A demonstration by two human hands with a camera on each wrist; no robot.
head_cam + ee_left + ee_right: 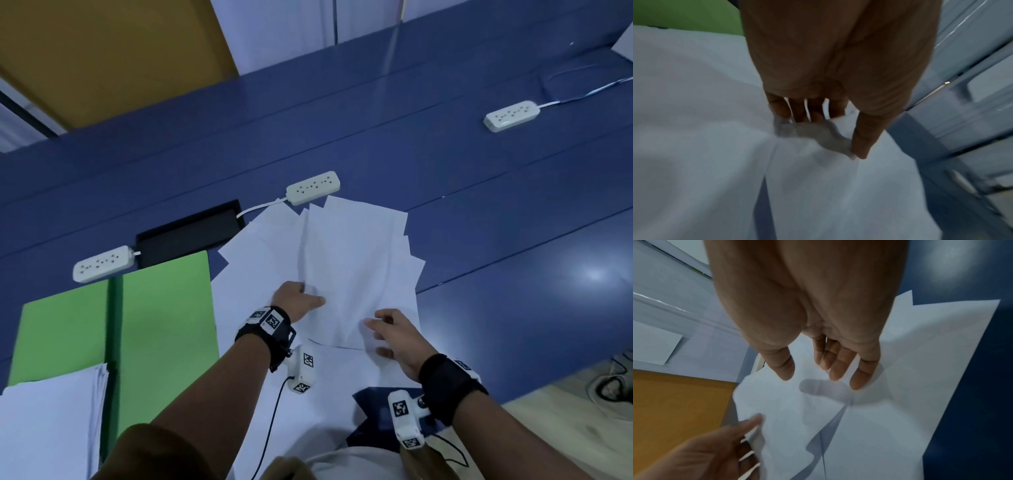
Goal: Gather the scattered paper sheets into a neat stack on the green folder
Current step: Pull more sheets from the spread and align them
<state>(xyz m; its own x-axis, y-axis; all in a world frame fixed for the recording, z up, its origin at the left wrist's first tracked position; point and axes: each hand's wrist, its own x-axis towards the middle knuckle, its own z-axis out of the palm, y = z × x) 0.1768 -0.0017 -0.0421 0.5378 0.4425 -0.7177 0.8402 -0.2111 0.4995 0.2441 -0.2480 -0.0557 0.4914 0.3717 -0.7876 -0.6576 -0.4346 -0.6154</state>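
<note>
Hands come first, both low over the loose paper sheets [356, 260] just ahead of the person's body. The left hand [298, 301] has its fingers tucked under the left edge of the top sheets with the thumb pressing on top, pinching them; the left wrist view shows the thumb tip on the paper and the fingers [797, 112] bent down into it. The right hand [394, 335] sits just beside it to the right, fingers relaxed and spread over the sheets' near edge, gripping nothing that I can make out.

Beyond the hands, the sheets fan away across the blue table [513, 274], long axis running away from the body, corners splayed.

To the left lies the green folder [164, 308], open and flat, a squared paper stack [51, 428] on its near left part. The left hand is the nearer one, so the carry probably goes sideways to the left.
</note>
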